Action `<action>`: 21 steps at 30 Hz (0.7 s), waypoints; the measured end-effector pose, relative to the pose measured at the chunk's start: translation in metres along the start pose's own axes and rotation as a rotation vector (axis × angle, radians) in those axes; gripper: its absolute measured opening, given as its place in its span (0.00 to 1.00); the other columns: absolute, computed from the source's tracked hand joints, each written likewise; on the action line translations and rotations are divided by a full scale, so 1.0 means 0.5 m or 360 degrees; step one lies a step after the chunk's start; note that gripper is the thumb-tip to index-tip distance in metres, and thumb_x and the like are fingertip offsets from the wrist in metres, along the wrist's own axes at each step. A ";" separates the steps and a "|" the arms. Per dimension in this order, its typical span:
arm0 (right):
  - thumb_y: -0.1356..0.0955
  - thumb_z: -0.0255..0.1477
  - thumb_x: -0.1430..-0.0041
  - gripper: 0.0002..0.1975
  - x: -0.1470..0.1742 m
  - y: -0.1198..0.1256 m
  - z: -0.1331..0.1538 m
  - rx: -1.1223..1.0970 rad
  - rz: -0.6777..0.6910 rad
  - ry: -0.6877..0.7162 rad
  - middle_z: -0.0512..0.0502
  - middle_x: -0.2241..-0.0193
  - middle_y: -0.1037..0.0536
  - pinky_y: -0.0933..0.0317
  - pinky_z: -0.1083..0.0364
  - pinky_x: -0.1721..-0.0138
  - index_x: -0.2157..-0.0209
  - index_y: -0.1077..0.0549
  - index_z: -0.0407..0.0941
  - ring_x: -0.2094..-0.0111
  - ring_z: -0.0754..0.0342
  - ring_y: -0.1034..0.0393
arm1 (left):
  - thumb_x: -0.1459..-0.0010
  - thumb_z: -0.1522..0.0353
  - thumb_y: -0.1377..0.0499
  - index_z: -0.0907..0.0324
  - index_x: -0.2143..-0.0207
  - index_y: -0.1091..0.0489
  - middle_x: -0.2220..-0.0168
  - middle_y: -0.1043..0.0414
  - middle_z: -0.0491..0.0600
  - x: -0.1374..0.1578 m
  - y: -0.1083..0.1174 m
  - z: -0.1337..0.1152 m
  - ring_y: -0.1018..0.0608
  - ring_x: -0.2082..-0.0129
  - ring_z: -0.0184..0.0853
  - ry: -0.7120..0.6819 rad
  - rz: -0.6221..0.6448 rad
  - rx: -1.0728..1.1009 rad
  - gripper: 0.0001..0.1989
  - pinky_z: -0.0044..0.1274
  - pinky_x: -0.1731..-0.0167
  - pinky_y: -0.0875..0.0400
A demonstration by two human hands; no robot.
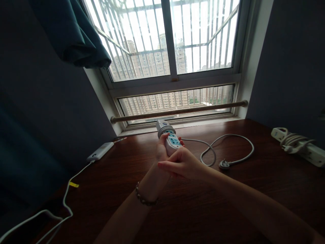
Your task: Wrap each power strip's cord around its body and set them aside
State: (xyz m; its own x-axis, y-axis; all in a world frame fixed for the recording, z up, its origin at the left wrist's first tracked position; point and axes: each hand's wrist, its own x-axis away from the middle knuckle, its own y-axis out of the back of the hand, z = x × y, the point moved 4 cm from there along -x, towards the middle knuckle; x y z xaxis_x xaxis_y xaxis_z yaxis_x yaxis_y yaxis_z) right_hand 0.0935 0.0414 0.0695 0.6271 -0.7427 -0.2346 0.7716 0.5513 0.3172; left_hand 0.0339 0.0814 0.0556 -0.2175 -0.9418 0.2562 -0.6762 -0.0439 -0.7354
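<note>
A white power strip point(173, 140) with blue socket faces is gripped in my left hand point(162, 147), raised above the brown table. White cord point(166, 130) is wound in several turns around its far part. My right hand point(184, 163) crosses over my left wrist, fingers bent and closed; what they hold, if anything, is hidden. From the strip's right side the loose cord point(240, 135) runs over the tabletop in loops. It ends in a plug point(224, 164) with its prongs up.
At the right of the table point(198, 206) lies another power strip point(311, 152), its cord coiled around it. A white device point(101, 151) with a cable point(66, 193) sits at the left. Behind are a metal rail point(177, 112) and a barred window point(175, 73); a curtain point(73, 37) hangs left.
</note>
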 end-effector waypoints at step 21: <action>0.34 0.47 0.48 0.29 -0.003 0.000 -0.006 -0.0020 0.0006 0.0013 0.55 0.94 0.42 0.61 0.63 0.88 0.90 0.37 0.39 0.90 0.68 0.51 | 0.47 0.64 0.48 0.67 0.69 0.34 0.80 0.33 0.50 -0.005 0.002 0.000 0.29 0.83 0.34 0.0045 -0.0057 0.0073 0.13 0.25 0.85 0.32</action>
State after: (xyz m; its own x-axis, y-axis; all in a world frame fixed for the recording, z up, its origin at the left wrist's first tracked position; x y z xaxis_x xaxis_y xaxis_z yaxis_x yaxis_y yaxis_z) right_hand 0.0928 0.0434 0.0671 0.6306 -0.7378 -0.2409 0.7707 0.5586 0.3066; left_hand 0.0339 0.0839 0.0542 -0.2141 -0.9297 0.2997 -0.6511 -0.0929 -0.7533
